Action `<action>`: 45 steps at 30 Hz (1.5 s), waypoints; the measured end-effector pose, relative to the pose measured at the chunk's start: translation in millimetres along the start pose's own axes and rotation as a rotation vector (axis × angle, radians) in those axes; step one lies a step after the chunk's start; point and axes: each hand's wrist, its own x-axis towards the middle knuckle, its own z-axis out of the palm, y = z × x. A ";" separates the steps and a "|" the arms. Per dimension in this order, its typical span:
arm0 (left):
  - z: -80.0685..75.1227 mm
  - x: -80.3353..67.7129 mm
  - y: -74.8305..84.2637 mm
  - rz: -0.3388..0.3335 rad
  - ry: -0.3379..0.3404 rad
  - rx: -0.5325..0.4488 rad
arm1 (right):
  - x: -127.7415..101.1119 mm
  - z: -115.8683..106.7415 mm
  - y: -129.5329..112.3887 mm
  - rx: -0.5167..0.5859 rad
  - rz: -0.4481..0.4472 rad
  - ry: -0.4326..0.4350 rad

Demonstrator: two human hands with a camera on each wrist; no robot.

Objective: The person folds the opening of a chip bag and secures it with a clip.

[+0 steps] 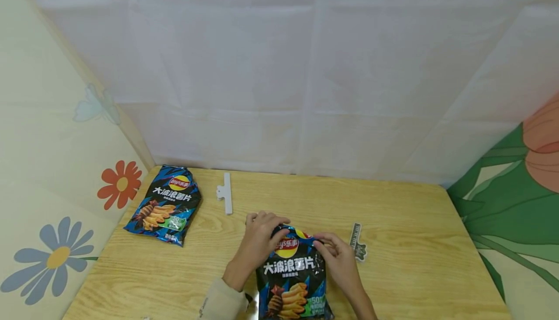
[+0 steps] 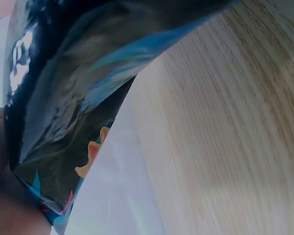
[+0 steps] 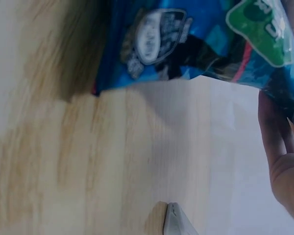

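Note:
A black and blue chip bag (image 1: 291, 281) stands at the table's front, printed side toward me, its top edge bent and creased. At its upper left corner, my left hand (image 1: 263, 237) grips the edge, with the thumb on the front. My right hand (image 1: 339, 258) pinches the upper right corner between thumb and fingers. In the left wrist view the shiny side of the bag (image 2: 68, 98) hides most of the left hand (image 2: 14, 205). From the right wrist, the fingers of the right hand (image 3: 284, 166) show at the bag's corner (image 3: 284, 98).
Another chip bag (image 1: 168, 206) of the same print lies at the table's back left. Beside it is a white bag clip (image 1: 226, 193). A black-and-white striped clip (image 1: 356, 242) lies right of my right hand. A white sheet (image 1: 305, 92) hangs behind the wooden table (image 1: 406, 232).

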 end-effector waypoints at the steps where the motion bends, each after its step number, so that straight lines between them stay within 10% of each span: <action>1: -0.2 0.1 0.4 -0.003 -0.012 0.013 | -0.2 -0.1 -0.1 0.000 0.001 -0.001; 20: 1.1 1.4 4.1 -0.049 -0.030 -0.061 | 1.4 3.2 1.1 0.029 0.122 -0.032; 45: -3.0 17.3 10.2 0.025 -0.260 -0.016 | -1.6 6.1 2.5 0.023 0.037 -0.045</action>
